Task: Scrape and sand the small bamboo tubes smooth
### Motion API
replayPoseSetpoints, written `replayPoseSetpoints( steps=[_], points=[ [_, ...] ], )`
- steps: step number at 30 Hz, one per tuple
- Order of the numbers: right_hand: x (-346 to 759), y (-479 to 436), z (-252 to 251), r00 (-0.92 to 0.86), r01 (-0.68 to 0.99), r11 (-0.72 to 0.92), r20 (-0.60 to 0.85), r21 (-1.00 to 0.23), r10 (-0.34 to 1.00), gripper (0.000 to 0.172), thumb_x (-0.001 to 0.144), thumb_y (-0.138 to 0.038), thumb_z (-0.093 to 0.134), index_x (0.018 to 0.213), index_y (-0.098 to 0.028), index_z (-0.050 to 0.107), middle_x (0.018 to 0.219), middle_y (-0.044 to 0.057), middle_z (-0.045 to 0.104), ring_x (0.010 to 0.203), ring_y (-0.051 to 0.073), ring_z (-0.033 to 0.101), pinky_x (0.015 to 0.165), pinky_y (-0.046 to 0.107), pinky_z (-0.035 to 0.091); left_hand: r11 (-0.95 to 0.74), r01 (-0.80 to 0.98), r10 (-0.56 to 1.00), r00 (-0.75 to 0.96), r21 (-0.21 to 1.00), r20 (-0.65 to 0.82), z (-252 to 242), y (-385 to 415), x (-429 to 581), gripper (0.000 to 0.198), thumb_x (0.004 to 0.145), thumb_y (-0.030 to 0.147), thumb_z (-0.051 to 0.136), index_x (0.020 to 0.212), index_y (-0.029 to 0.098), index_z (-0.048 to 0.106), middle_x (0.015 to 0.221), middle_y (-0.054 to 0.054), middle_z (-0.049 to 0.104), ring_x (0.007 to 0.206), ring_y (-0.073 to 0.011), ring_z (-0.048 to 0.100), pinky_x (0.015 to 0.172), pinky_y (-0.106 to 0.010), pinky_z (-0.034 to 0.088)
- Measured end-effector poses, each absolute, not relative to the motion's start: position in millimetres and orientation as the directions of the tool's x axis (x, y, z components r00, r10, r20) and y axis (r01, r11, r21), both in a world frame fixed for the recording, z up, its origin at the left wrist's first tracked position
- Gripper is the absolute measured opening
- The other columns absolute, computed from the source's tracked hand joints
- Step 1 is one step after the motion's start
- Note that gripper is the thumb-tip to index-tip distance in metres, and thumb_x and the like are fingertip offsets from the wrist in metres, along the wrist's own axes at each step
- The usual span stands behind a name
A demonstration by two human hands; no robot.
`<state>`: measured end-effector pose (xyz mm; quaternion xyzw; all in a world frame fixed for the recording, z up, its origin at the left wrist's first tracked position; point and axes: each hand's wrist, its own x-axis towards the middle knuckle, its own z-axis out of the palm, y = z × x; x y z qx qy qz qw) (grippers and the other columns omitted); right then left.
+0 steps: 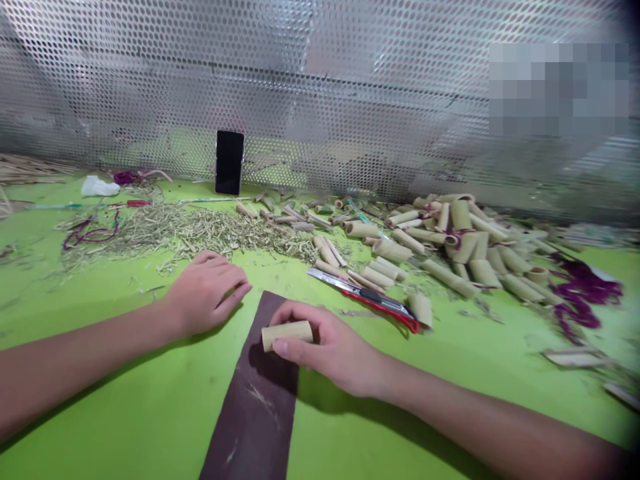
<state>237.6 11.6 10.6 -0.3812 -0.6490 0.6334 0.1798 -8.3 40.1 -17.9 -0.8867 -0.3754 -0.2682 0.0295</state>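
- Bamboo tube (287,335) sits on a dark brown strip (255,413), gripped between the thumb and fingers of my right hand (333,350).
- My left hand (205,293) rests palm down on the green table (100,393), just beside the strip, fingers loosely curled and holding nothing.
- Red-handled utility knife (363,299) lies just beyond my right hand.
- Cut bamboo pieces (465,243) heap farther back, near purple cord (585,293).
- Bamboo shavings (190,233) spread beyond my left hand.
- Phone (230,162) stands upright against a perforated metal sheet (200,80).
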Motion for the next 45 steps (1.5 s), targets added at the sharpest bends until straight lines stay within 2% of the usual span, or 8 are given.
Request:
replayPoseSetpoints(
  steps=[3, 5, 9, 13, 21, 34, 40, 45],
  points=[
    [238, 12, 10, -0.643, 0.275, -0.091, -0.254, -0.957, 0.722, 0.04, 0.083, -0.056, 0.076, 0.096, -0.02, 0.064, 0.078, -0.002, 0.06, 0.063, 0.011, 0.049, 0.056, 0.025, 0.038, -0.663, 0.734, 0.692, 0.527, 0.145, 0.493, -20, 40, -9, 0.02, 0.097, 0.022, 0.043, 0.105, 0.016, 0.061, 0.102, -0.008, 0.071, 0.097, -0.0249, 0.065, 0.09, -0.045, 0.048],
    [238, 12, 10, -0.648, 0.267, -0.085, -0.244, -0.96, 0.721, 0.039, 0.084, -0.054, 0.076, 0.096, -0.019, 0.064, 0.078, -0.002, 0.06, 0.063, 0.011, 0.049, 0.057, 0.025, 0.038, -0.73, 0.668, 0.633, 0.58, 0.145, 0.513, -18, 37, -9, 0.019, 0.097, 0.022, 0.046, 0.109, 0.018, 0.06, 0.108, -0.008, 0.071, 0.101, -0.0243, 0.064, 0.093, -0.043, 0.048],
    [238, 12, 11, -0.67, 0.226, -0.082, -0.216, -0.971, 0.71, 0.035, 0.084, -0.051, 0.076, 0.093, -0.019, 0.065, 0.076, -0.003, 0.059, 0.064, 0.012, 0.049, 0.057, 0.025, 0.038, -0.923, 0.363, 0.371, 0.754, 0.127, 0.542, -10, 26, -6, 0.014, 0.099, 0.022, 0.055, 0.109, 0.018, 0.062, 0.102, -0.004, 0.073, 0.089, -0.0179, 0.066, 0.087, -0.035, 0.05],
    [238, 12, 12, -0.667, 0.25, -0.063, -0.219, -0.966, 0.712, 0.03, 0.083, -0.047, 0.076, 0.088, -0.019, 0.065, 0.074, -0.003, 0.059, 0.064, 0.012, 0.049, 0.059, 0.026, 0.037, -0.963, 0.258, 0.254, 0.768, 0.078, 0.588, -3, 21, -3, 0.011, 0.1, 0.025, 0.063, 0.107, 0.016, 0.063, 0.097, -0.004, 0.076, 0.082, -0.0151, 0.068, 0.08, -0.031, 0.05],
    [240, 16, 12, -0.687, 0.319, -0.031, -0.253, -0.947, 0.681, 0.027, 0.081, -0.042, 0.076, 0.084, -0.019, 0.063, 0.075, -0.003, 0.06, 0.065, 0.013, 0.049, 0.058, 0.025, 0.037, -0.963, 0.166, 0.265, 0.729, 0.213, 0.631, -9, 22, -2, 0.01, 0.104, 0.022, 0.059, 0.103, 0.016, 0.067, 0.096, -0.004, 0.078, 0.079, -0.0129, 0.069, 0.076, -0.03, 0.048],
    [239, 15, 16, -0.682, 0.336, -0.031, -0.266, -0.941, 0.681, 0.037, 0.078, -0.053, 0.078, 0.083, -0.02, 0.062, 0.074, -0.002, 0.06, 0.065, 0.013, 0.048, 0.059, 0.026, 0.037, -0.961, 0.204, 0.276, 0.757, 0.187, 0.593, -4, 20, -1, 0.016, 0.107, 0.023, 0.051, 0.107, 0.018, 0.066, 0.095, -0.005, 0.079, 0.076, -0.0129, 0.07, 0.073, -0.03, 0.05],
    [240, 14, 15, -0.693, 0.326, -0.023, -0.255, -0.945, 0.675, 0.029, 0.081, -0.044, 0.076, 0.083, -0.02, 0.061, 0.075, -0.003, 0.06, 0.065, 0.012, 0.048, 0.06, 0.025, 0.038, -0.967, 0.189, 0.254, 0.763, 0.17, 0.594, -4, 20, -2, 0.016, 0.107, 0.028, 0.055, 0.112, 0.017, 0.065, 0.095, -0.004, 0.079, 0.077, -0.0122, 0.071, 0.074, -0.029, 0.051],
    [239, 14, 16, -0.685, 0.361, -0.006, -0.269, -0.933, 0.677, 0.026, 0.082, -0.043, 0.075, 0.084, -0.02, 0.063, 0.078, -0.001, 0.063, 0.068, 0.014, 0.052, 0.062, 0.026, 0.04, -0.966, 0.175, 0.256, 0.76, 0.191, 0.598, -2, 21, -4, 0.016, 0.107, 0.022, 0.053, 0.116, 0.019, 0.065, 0.096, -0.004, 0.079, 0.076, -0.0113, 0.071, 0.075, -0.029, 0.05]
  ],
)
